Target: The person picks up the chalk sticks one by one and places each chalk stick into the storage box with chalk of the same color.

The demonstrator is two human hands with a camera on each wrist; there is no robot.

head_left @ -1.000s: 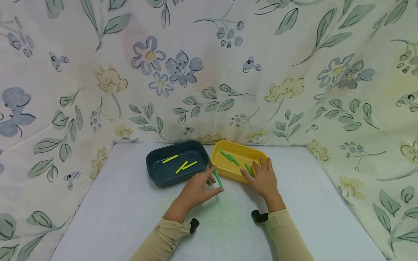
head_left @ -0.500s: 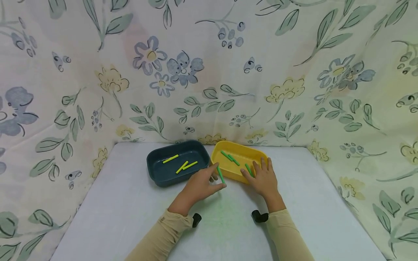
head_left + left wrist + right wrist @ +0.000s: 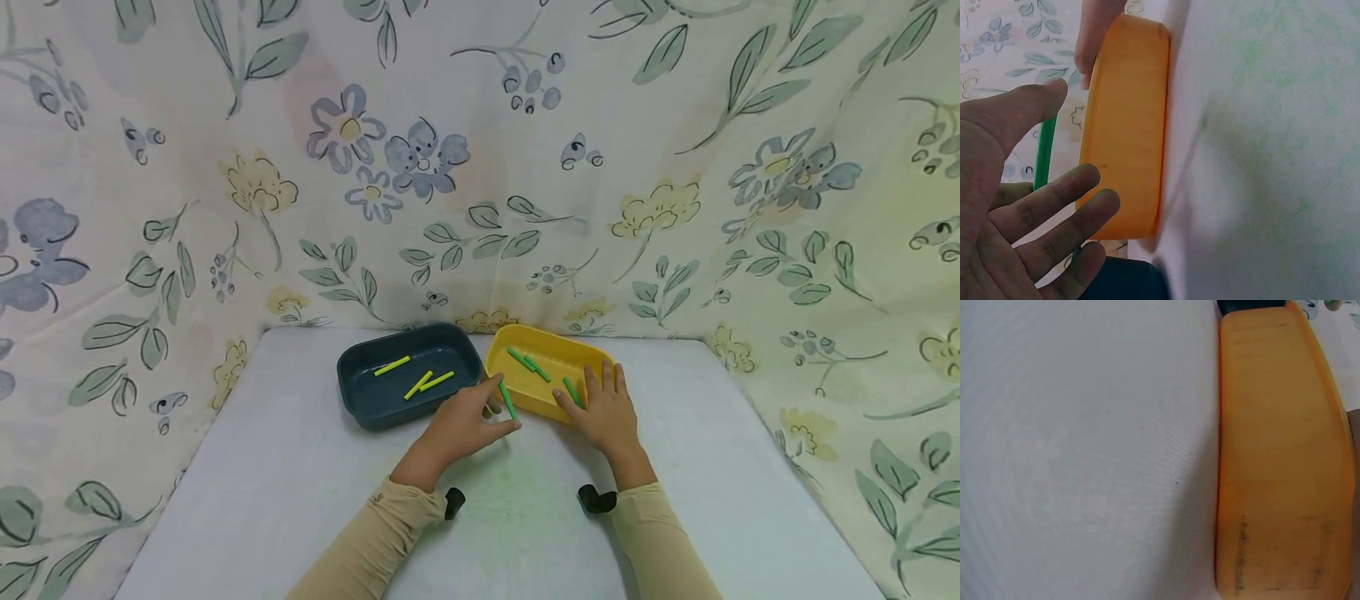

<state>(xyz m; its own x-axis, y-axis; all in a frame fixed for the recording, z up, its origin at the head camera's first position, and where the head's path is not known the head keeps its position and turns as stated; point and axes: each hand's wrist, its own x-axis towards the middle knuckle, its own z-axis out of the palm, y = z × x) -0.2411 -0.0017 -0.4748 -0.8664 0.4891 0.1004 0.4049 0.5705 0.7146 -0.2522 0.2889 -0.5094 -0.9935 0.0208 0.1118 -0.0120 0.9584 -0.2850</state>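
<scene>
My left hand (image 3: 461, 423) pinches a green chalk stick (image 3: 509, 402) between thumb and index finger, just in front of the yellow tray (image 3: 536, 405). In the left wrist view the chalk stands between thumb and index finger, and the other fingers are loosely bent near the tray's side. My right hand (image 3: 609, 418) rests on the yellow tray's near right side with its fingers spread, the tips reaching inside. Near these fingers lies a green chalk stick (image 3: 572, 390). Two more green chalk sticks (image 3: 528, 364) lie farther left in that tray. The right wrist view hides most of the right hand.
A dark blue tray (image 3: 365, 414) stands left of the yellow one, close beside it, with yellow chalk sticks (image 3: 417, 385) inside. Both trays are on a white tabletop (image 3: 300, 483) marked with green smears. Flowered cloth (image 3: 480, 167) rises behind the table.
My left hand has moved slightly right and away from me with the green chalk, then nearly stopped. The right hand stays in place on the yellow tray.
</scene>
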